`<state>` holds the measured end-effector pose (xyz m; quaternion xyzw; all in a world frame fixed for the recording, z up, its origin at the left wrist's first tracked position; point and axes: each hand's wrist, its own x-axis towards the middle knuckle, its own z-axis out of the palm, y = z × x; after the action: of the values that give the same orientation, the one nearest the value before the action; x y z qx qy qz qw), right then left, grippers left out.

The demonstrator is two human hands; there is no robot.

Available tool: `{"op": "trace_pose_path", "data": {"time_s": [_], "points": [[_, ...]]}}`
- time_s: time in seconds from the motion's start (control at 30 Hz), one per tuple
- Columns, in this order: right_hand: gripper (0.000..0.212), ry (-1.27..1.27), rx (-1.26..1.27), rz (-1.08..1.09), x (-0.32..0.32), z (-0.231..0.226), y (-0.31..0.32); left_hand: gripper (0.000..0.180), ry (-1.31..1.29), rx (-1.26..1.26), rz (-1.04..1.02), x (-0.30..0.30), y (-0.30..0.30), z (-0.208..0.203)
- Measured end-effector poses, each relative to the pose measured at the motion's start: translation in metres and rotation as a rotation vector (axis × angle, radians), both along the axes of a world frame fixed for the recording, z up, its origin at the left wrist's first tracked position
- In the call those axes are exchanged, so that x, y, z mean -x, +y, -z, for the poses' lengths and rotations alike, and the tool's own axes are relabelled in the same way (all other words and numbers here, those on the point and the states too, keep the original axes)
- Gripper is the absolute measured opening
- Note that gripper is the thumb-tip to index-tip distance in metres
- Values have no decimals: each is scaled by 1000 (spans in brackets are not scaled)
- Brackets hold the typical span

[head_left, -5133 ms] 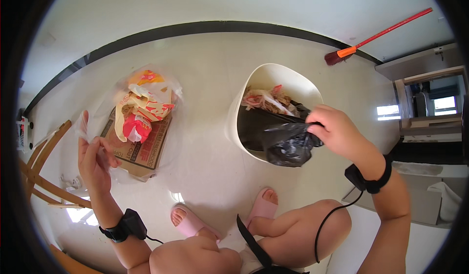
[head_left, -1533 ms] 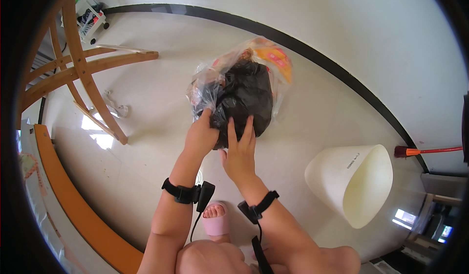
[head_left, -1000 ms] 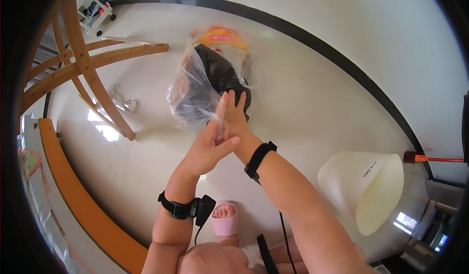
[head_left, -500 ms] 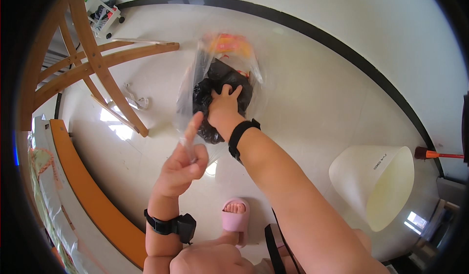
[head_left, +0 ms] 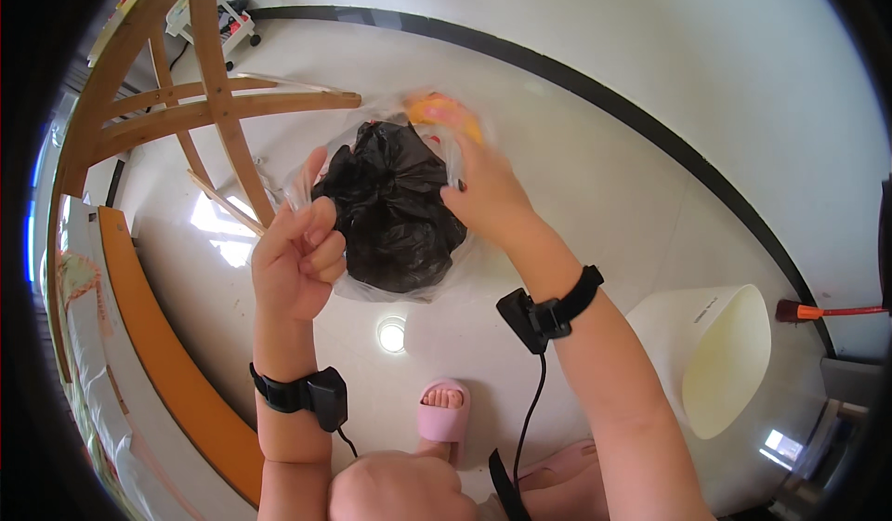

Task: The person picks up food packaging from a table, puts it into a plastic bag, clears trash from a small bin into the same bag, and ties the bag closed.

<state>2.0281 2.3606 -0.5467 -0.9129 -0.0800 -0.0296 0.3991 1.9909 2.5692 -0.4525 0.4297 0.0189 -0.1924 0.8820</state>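
A clear plastic bag (head_left: pixel 358 289) stands on the floor in front of me. Crumpled black plastic bag (head_left: pixel 390 214) fills most of its opening. My left hand (head_left: pixel 302 251) is closed on the clear bag's left edge, index finger pointing up. On the opposite side, my right hand (head_left: pixel 488 191) grips the clear bag's right edge, its thumb against the black plastic; its far fingertips are partly hidden and blurred. Beyond that hand an orange and yellow printed patch (head_left: pixel 437 109) shows at the far end of the clear bag. Each wrist wears a black strap with a small device.
A white bin (head_left: pixel 692 335) lies tipped on the floor at right, beside an orange-and-red-handled brush (head_left: pixel 804 311). Wooden furniture legs (head_left: pixel 223 103) stand at left, with a white wheeled cart (head_left: pixel 228 28) behind. An orange-sided bed base (head_left: pixel 158 335) runs along the left.
My right hand has come out of the black plastic and moved right to the clear bag's edge. My left hand has moved left and up, pulling that edge outward. The black plastic sits higher and spreads wider.
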Motion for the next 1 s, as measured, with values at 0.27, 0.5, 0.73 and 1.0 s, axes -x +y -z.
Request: {"op": "trace_pose_path", "data": {"time_s": [0.27, 0.5, 0.73, 1.0], "points": [[20, 477, -462, 69, -13, -33, -102, 46, 120, -161, -66, -14, 23, -22], [9, 365, -782, 444, 8, -109, -170, 32, 312, -112, 152, -24, -10, -29], [22, 241, -594, 724, 70, -128, -272, 35, 244, -18, 365, -10, -142, -7], [36, 191, 132, 810, 260, -111, -374, 43, 263, 42, 498, 1, -234, 4]]}}
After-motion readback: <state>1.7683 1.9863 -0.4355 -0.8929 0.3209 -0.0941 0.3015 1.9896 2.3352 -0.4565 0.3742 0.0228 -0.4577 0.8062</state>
